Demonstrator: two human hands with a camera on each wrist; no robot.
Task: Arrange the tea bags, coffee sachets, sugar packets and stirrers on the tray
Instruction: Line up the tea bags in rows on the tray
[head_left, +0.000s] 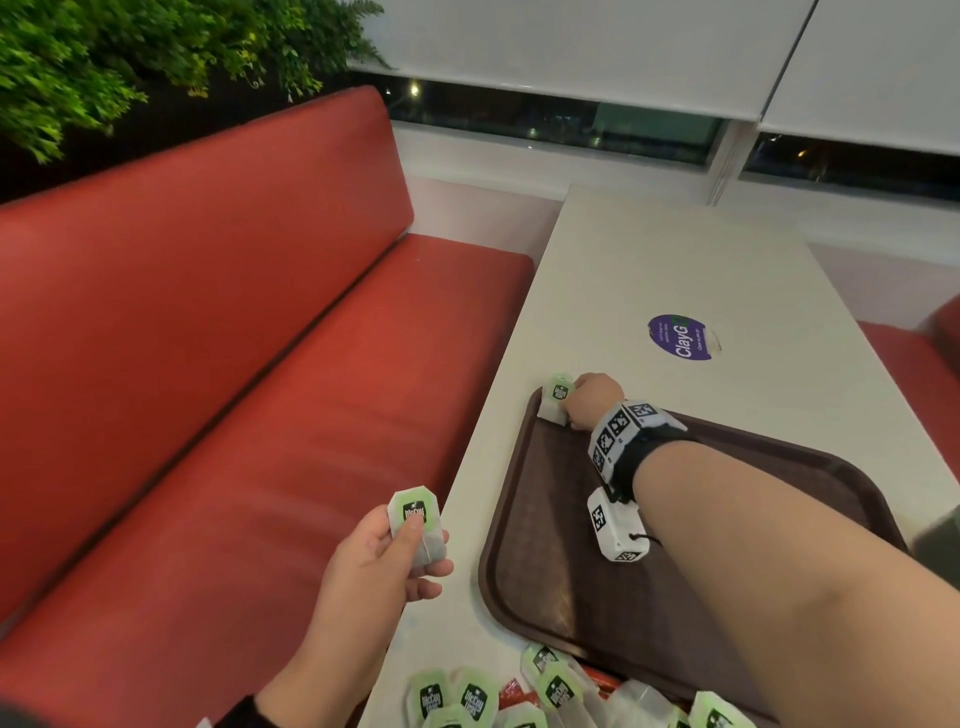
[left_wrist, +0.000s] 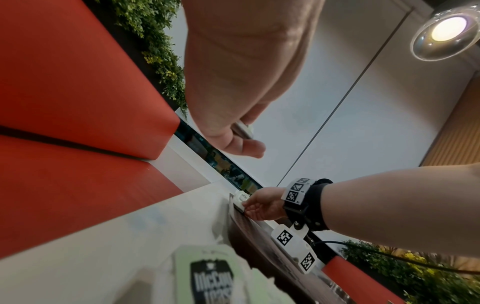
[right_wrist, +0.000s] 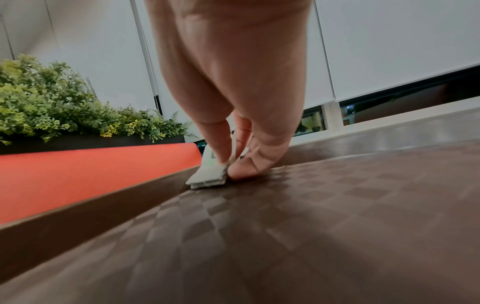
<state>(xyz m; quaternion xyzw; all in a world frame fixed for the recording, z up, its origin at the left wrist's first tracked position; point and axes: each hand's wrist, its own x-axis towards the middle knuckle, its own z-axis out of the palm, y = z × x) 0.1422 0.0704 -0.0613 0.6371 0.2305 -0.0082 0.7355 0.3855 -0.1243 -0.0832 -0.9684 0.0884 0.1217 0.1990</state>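
A dark brown tray (head_left: 561, 597) lies on the white table. My right hand (head_left: 589, 400) reaches to the tray's far left corner and pinches a small stack of green-labelled tea bags (head_left: 557, 397) standing against the rim; in the right wrist view the stack (right_wrist: 207, 176) touches the tray floor (right_wrist: 311, 205) under my fingers (right_wrist: 221, 144). My left hand (head_left: 384, 551) hovers beside the table's left edge and holds another tea bag (head_left: 415, 519) between thumb and fingers. Several more tea bags (head_left: 467, 696) and red sachets (head_left: 511, 693) lie in a heap at the table's near edge.
A red bench (head_left: 234, 364) runs along the table's left side, with green plants (head_left: 104, 62) behind it. A purple round sticker (head_left: 680, 338) sits on the table (head_left: 675, 270) beyond the tray. Windows with white blinds are at the far end.
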